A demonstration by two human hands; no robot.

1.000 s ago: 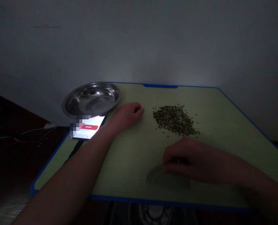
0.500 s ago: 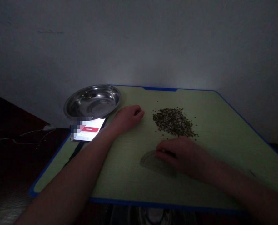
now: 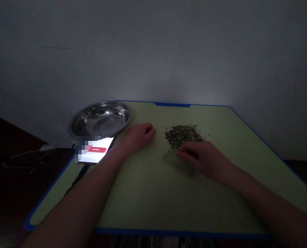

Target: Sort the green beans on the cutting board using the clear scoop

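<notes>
A loose heap of small dark beans or seeds [image 3: 180, 135] lies on the light green tabletop [image 3: 143, 193]. At the heap's near edge, my right hand [image 3: 201, 156] pinches a clear plastic protractor [image 3: 170, 154]. Its curved edge shows left of the fingertips, and the rest is hidden or blends with the table. My left hand [image 3: 140, 136] rests closed on the table, left of the heap. Its fingers are curled, and what they hold, if anything, is hidden.
A shiny steel basin [image 3: 100, 120] stands at the back left. A lit phone [image 3: 96, 153] lies just in front of it, beside my left forearm. The table has a blue rim [image 3: 172, 104] and stands against a grey wall. White cables [image 3: 24, 153] trail off to the left.
My right hand has moved forward with the protractor, lifting and tilting it, and now reaches the heap's near edge. My left hand stays in place. The view has shifted slightly.
</notes>
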